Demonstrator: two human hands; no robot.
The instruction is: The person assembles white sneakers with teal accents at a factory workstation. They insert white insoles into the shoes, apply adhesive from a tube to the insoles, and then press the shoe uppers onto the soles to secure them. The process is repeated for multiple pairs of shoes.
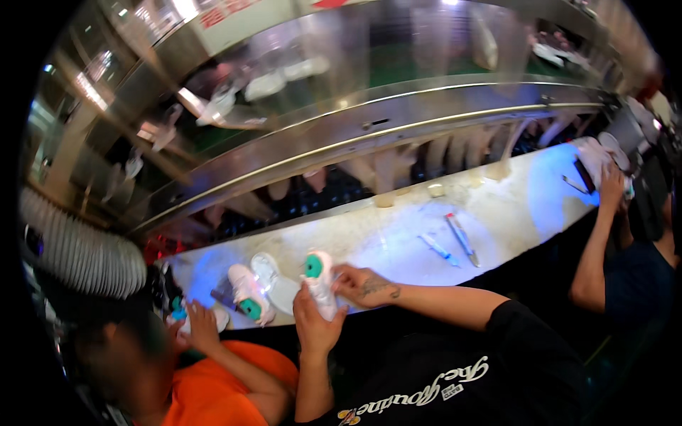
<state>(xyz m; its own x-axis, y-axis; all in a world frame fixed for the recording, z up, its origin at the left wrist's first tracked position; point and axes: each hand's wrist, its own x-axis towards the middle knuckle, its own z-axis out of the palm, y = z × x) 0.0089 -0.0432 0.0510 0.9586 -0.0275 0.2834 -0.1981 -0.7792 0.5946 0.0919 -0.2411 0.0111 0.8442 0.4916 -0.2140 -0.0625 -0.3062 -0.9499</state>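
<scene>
Blue light pools on the bench (511, 206), brightest toward its right end; beyond the near edge, shadow swallows detail. Glare streaks the metal beam (341, 136). Fisheye bends straight lines, corners are black, and everything looks soft.

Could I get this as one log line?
left hand: holds pale shoe | right hand: at its side | bench: second shoe, pale soles, two pen-like tools

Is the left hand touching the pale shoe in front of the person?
Touching: the head view shows the left hand wrapped around the lower part of the pale shoe, pressed against its sides.
</scene>
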